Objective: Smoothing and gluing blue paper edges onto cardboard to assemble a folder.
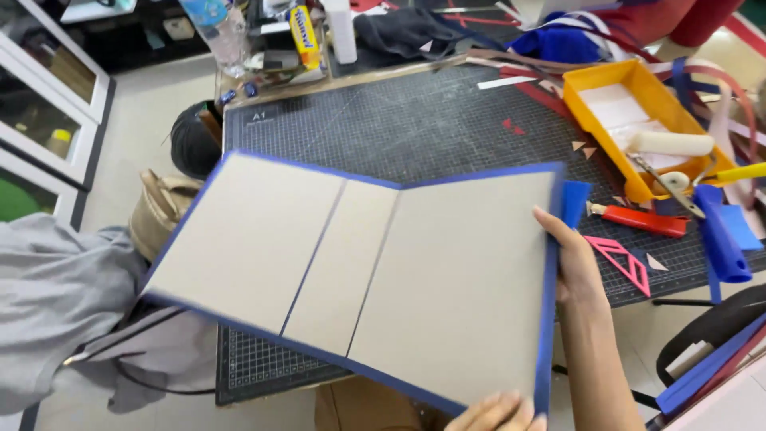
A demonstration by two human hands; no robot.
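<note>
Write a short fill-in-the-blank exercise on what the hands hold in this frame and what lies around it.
1. The hands hold an open book cover of grey board panels edged in ____ .
2. The cover has ____ grey panels.
3. The paint roller lies in a tray coloured ____ .
4. The right hand grips the cover's ____ edge, and the left hand its bottom edge.

Missing words: blue; three; orange; right

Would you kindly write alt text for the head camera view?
Two hands, right hand and left hand, hold an open grey board cover edged in blue above a dark cutting mat; an orange tray holds a paint roller.
</note>
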